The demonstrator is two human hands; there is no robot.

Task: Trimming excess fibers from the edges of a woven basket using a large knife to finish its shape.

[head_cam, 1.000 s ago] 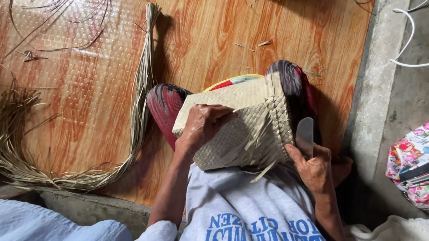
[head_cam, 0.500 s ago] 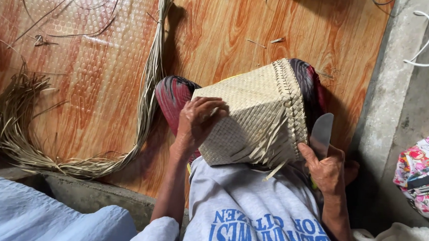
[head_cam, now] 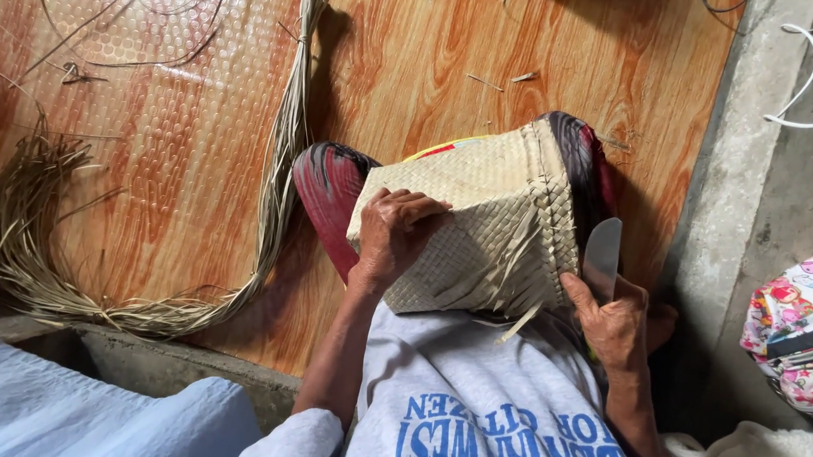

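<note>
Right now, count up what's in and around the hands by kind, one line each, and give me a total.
Woven basket, under the left hand: 1
Knife blade, in the right hand: 1
Bundle of dried straw strips on the wood-look floor: 1
Floral bag: 1
White cord: 1
Total: 5

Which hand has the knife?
The right hand grips the knife, blade up beside the woven basket. The left hand holds no tool, resting flat on the basket's side.
</note>
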